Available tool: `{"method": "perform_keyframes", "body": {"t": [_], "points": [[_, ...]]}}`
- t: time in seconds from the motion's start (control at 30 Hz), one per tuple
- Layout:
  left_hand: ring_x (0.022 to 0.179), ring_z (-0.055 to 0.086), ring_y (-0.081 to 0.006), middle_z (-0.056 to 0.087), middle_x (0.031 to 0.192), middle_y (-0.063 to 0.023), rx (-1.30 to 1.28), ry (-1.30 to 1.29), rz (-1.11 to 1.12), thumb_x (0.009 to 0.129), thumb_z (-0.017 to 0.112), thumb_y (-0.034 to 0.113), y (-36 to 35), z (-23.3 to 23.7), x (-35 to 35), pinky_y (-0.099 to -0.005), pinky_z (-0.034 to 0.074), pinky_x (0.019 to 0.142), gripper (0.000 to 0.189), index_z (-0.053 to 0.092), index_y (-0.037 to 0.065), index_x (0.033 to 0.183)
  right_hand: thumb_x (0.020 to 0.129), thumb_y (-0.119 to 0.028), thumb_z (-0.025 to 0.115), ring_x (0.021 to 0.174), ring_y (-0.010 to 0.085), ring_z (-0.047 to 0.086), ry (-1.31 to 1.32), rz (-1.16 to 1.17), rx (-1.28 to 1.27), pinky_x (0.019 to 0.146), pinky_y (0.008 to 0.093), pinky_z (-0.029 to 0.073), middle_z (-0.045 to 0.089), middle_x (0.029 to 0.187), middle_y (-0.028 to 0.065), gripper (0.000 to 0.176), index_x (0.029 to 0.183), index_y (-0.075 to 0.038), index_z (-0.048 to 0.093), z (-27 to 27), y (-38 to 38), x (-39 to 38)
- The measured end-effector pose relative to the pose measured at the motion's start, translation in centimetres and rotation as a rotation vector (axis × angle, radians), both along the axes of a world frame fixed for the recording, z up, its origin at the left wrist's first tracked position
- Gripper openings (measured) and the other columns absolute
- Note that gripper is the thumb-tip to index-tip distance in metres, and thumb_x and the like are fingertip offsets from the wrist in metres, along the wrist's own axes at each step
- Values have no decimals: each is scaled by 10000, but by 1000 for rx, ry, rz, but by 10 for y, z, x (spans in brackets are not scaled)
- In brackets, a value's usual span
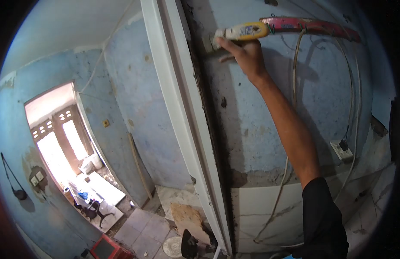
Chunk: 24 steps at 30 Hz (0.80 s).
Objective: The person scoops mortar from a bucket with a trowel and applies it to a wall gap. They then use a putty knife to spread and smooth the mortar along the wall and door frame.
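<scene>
My right hand [250, 60] is raised high against the blue wall [260, 116], fingers closed on a paintbrush [247, 31] with a yellow, paint-smeared handle. The brush lies nearly level, its head pointing left at the wall strip beside the white door frame [176, 86]. My thumb rests near the head end, and part of the grip is hidden behind the handle. A rough dark gap runs down between frame and wall. My left hand is out of view.
A long red bar [312, 27] is on the wall right of the brush, with cables [296, 64] hanging near it. Lower right is a wall socket [341, 149]. Left of the frame, a doorway [64, 142] shows; a board [189, 221] and dark object [190, 244] stand below.
</scene>
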State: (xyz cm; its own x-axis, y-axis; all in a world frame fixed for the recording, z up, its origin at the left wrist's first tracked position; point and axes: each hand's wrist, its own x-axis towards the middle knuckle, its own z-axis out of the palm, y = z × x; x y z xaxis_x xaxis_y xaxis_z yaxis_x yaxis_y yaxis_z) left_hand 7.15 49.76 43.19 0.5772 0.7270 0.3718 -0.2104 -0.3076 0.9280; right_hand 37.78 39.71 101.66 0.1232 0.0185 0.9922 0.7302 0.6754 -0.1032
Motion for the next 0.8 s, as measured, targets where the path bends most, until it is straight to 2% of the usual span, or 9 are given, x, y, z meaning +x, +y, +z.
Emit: {"method": "perform_keyframes", "body": {"t": [0.27,0.43,0.5,0.53,0.57,0.63,0.67,0.7,0.8], "points": [[670,566,-147,589,882,-112,123,-174,-9,895,522,112,71,62,48,-281,459,537,649,122,-30,1385,819,-153,678,794,130,639,90,69,139,521,237,569,643,936,99,307,1043,38,589,-37,-17,-19],[663,571,-140,593,876,-112,42,-153,-24,891,523,107,42,50,33,-275,460,527,689,86,-34,1404,828,-87,649,787,127,617,321,195,140,512,255,564,617,929,88,311,1094,18,525,-121,-51,-58],[660,573,-137,595,874,-112,-76,-84,-10,889,523,105,-3,18,-3,-272,460,523,705,71,-36,1411,816,-43,645,760,137,610,417,267,34,529,267,574,599,926,95,318,1094,17,504,-180,-65,-76],[659,574,-136,596,873,-111,-156,-41,7,888,524,104,-36,-1,-28,-271,461,521,714,64,-37,1415,818,-88,628,799,164,589,473,193,-51,519,313,574,574,913,84,339,1113,-10,481,-209,-71,-90],[657,575,-135,597,872,-111,-243,3,34,887,524,103,-77,-12,-57,-270,461,519,722,57,-38,1419,819,-67,616,800,172,577,520,241,-227,532,317,574,559,931,88,349,1125,-7,457,-239,-81,-100],[650,528,-120,558,830,-60,-520,87,75,903,535,118,-104,49,-52,-253,452,529,718,76,110,1454,825,-57,604,793,165,571,553,252,-362,548,306,572,550,955,92,352,1134,3,446,-297,-78,-114],[611,503,-104,534,795,-46,-589,39,-11,908,532,125,-104,77,-44,-244,429,496,718,65,119,1454,825,-57,604,793,165,571,600,281,-448,548,306,572,550,955,92,352,1134,3,446,-318,-71,-119],[563,479,-98,513,767,-38,-507,7,11,916,515,119,-101,73,-37,-245,409,463,718,38,115,1453,829,-51,596,793,157,569,736,345,-529,554,301,572,546,951,88,347,1137,6,446,-338,-65,-123],[585,482,-98,515,793,-40,-588,16,-39,921,505,112,-117,103,-37,-243,412,472,720,20,120,1453,837,-43,586,793,143,565,963,405,-678,563,294,572,540,944,82,337,1140,10,447,-386,-76,-148]]}}
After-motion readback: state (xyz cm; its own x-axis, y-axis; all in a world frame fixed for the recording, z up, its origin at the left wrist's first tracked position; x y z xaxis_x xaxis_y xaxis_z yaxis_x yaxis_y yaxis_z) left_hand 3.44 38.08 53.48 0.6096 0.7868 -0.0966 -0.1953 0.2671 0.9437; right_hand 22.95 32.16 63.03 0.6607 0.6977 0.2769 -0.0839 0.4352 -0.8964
